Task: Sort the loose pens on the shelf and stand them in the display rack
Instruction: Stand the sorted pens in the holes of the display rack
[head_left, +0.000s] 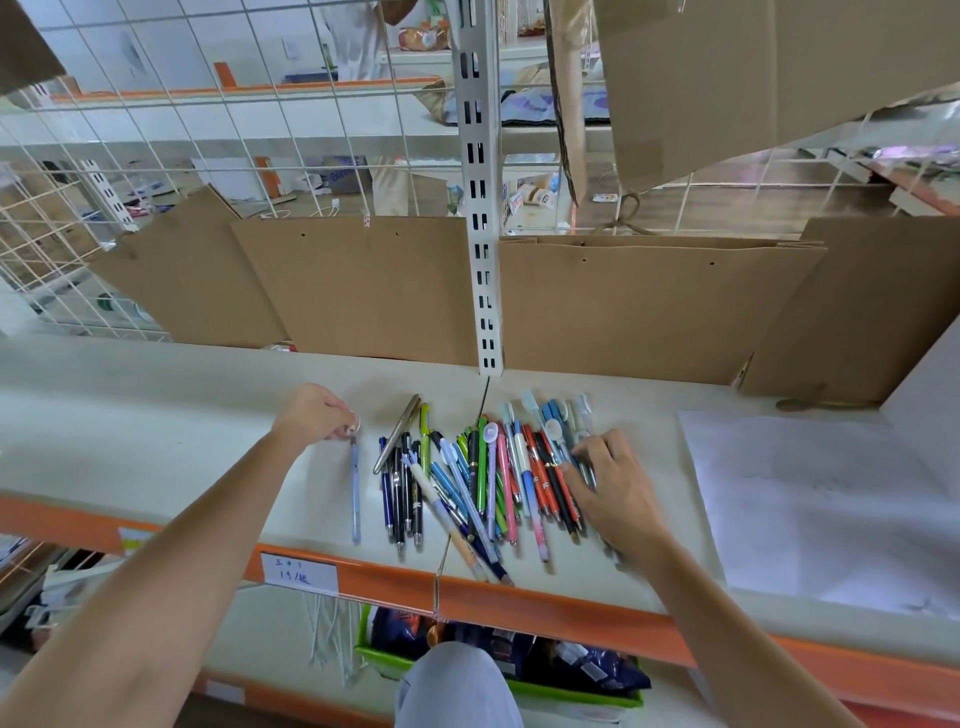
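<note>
L hand (318, 413) grip pinching blue pen (355, 488) top; R hand (610, 480) flat on pen pile (483, 478).

A single wide-angle view from a camera worn on a person's head, looking forward and steeply down. It sits close above a pale shelf (156, 415) with an orange front edge, both forearms reaching in from the bottom corners. Straight lines bow near the edges. Beyond the shelf, it faces a white wire grid (156, 156) and an upright slotted post (480, 208). No second view is given.
</note>
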